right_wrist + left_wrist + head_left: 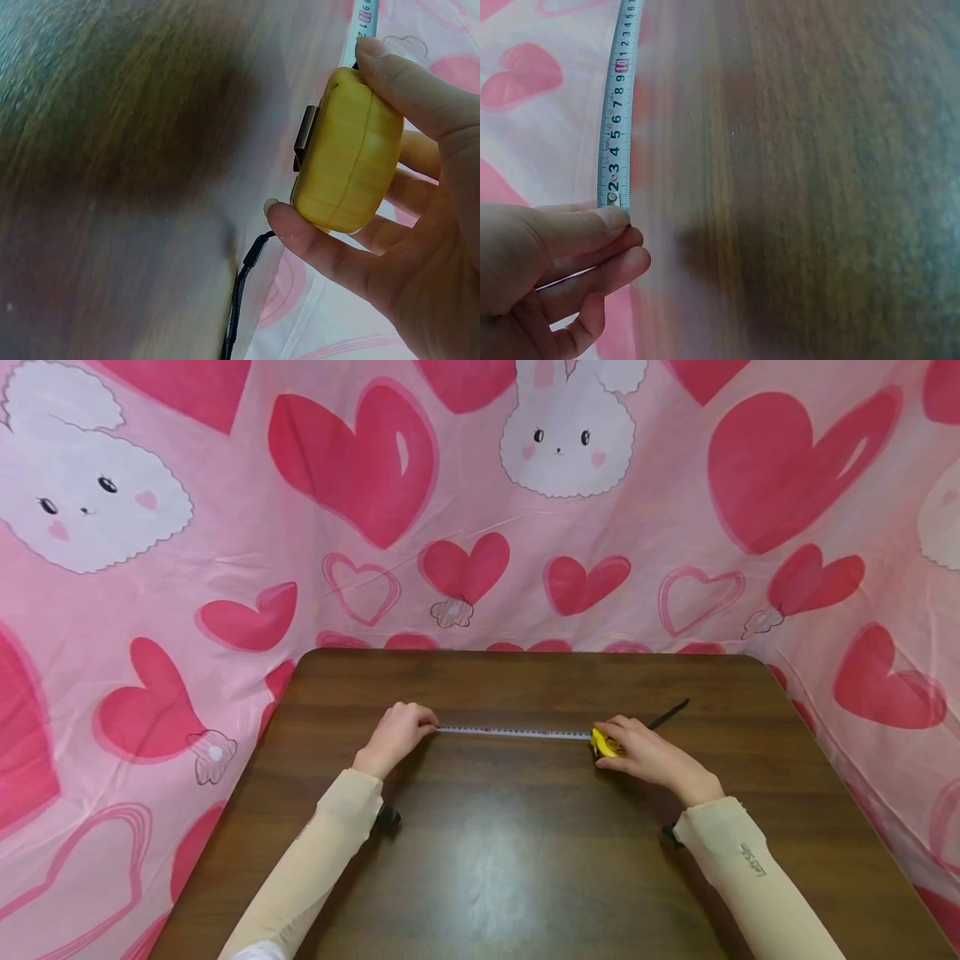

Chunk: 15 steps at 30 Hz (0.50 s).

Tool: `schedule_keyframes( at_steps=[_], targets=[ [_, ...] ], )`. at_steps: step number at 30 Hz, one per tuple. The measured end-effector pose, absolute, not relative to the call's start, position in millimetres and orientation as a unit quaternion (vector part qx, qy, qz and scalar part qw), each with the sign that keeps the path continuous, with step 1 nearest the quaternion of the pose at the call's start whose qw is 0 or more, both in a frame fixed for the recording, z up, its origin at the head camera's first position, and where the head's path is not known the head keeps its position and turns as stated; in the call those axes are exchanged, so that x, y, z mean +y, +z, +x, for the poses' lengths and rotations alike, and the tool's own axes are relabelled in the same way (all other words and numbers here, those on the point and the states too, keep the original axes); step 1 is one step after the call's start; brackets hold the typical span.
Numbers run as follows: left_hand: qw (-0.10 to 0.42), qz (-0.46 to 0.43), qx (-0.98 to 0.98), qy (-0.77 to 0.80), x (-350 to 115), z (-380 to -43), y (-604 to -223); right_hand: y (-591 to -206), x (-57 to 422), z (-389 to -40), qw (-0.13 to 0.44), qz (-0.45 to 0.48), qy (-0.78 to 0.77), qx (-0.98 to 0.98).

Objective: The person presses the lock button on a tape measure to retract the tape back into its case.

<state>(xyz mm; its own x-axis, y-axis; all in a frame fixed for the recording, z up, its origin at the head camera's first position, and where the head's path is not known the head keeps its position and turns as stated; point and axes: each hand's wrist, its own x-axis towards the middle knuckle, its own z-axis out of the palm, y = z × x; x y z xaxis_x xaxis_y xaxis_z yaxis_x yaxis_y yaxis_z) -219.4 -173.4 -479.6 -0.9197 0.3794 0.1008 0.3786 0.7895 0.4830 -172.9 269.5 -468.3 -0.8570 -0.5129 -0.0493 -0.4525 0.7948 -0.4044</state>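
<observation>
A yellow tape measure sits in my right hand, its blade drawn out to the left. In the right wrist view the fingers and thumb curl round its yellow case, with a black clip on one side. Between the hands the white blade stretches straight above the table. My left hand pinches the free end of the blade. Seen from the left wrist, thumb and forefinger cover the end just below the 2 mark on the blade. A black wrist strap trails from the case.
The brown wooden table has rounded back corners. Behind it and along both sides hangs a pink cloth with hearts and rabbits. Both forearms wear beige sleeves, with dark devices at the wrists.
</observation>
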Motion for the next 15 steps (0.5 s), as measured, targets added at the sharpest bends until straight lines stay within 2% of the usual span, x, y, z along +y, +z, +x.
schedule_keyframes(
  at_steps=[15],
  targets=[
    [0.001,0.209,0.944,0.257,-166.3,-222.4,-478.0,-464.8,260.7,-175.3,0.088,-0.259,-0.197,0.941]
  ],
)
